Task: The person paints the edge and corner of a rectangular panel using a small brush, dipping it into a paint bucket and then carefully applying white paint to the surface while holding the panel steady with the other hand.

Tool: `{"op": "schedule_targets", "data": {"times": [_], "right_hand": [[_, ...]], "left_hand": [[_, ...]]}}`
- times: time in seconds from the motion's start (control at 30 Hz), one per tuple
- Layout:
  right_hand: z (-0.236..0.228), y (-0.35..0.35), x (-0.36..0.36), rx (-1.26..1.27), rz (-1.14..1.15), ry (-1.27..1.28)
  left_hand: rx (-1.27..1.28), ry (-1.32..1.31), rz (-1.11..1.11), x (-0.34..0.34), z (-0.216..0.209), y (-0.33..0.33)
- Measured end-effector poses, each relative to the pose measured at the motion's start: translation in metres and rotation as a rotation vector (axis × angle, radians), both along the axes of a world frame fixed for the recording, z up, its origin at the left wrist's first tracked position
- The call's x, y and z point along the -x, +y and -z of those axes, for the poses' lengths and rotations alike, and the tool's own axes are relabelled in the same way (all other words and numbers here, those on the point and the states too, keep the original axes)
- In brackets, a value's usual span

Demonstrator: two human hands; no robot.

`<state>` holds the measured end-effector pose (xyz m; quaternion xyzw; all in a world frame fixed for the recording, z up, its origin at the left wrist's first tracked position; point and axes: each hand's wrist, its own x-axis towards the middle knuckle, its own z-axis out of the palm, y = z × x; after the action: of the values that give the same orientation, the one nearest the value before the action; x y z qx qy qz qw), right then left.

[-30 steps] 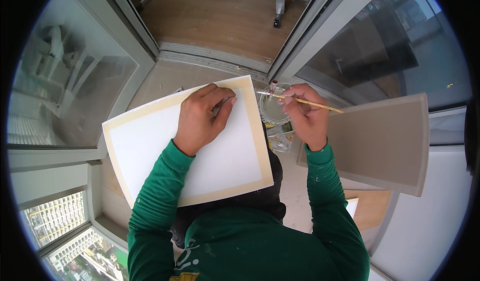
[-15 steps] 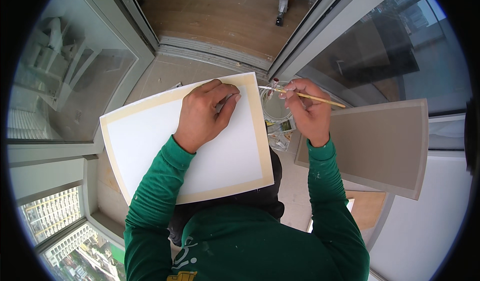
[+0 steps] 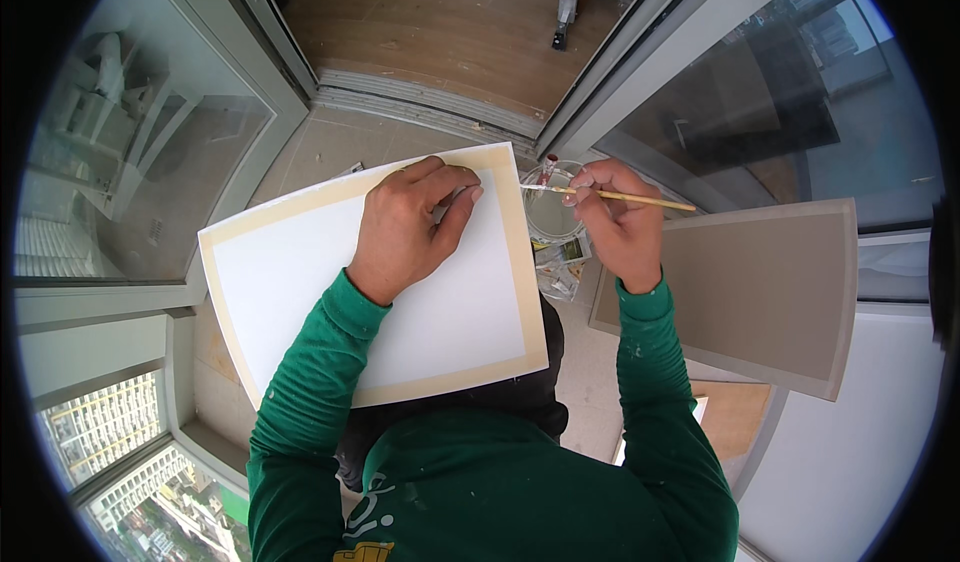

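Observation:
A white board (image 3: 450, 302) with a cream band along its border lies tilted over my lap. My left hand (image 3: 405, 227) is closed above its upper part, thumb and forefinger pinched together near the upper right corner; whether anything is between them is hidden. My right hand (image 3: 625, 222) grips a thin paintbrush (image 3: 645, 200) with a yellowish wooden handle. Its white-coated tip points left and meets or nearly meets the board's right edge. Beneath the brush stands a round pail (image 3: 555, 217), with a red-ended tool (image 3: 548, 167) at its rim.
A grey-brown panel (image 3: 750, 292) with a paler border leans at my right. Glass doors in grey frames (image 3: 280, 127) flank a door track (image 3: 430, 107) ahead. Beyond it lies a wooden floor (image 3: 440, 32) with a metal stand leg (image 3: 568, 7). Wrappers (image 3: 562, 280) lie below the pail.
My right hand has shifted the brush slightly; its tip is lower along the board's right edge and the handle lies more level. My left hand stays in place.

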<state>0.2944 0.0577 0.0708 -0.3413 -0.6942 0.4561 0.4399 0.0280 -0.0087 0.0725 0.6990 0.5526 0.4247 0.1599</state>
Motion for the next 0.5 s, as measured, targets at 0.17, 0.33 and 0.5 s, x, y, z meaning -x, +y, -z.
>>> {"op": "schedule_targets", "data": {"times": [0.17, 0.33, 0.5], "right_hand": [[-0.0037, -0.0014, 0.0065, 0.027, 0.044, 0.075], [-0.0002, 0.0012, 0.0083, 0.001, 0.05, 0.061], [-0.0003, -0.0001, 0.0031, 0.018, 0.011, -0.007]], "left_hand": [[-0.008, 0.0, 0.003, 0.0004, 0.0002, 0.0002], [-0.033, -0.002, 0.022, 0.0002, 0.0009, 0.0005], [-0.01, -0.005, 0.013, 0.0004, -0.0002, -0.0002]]}}
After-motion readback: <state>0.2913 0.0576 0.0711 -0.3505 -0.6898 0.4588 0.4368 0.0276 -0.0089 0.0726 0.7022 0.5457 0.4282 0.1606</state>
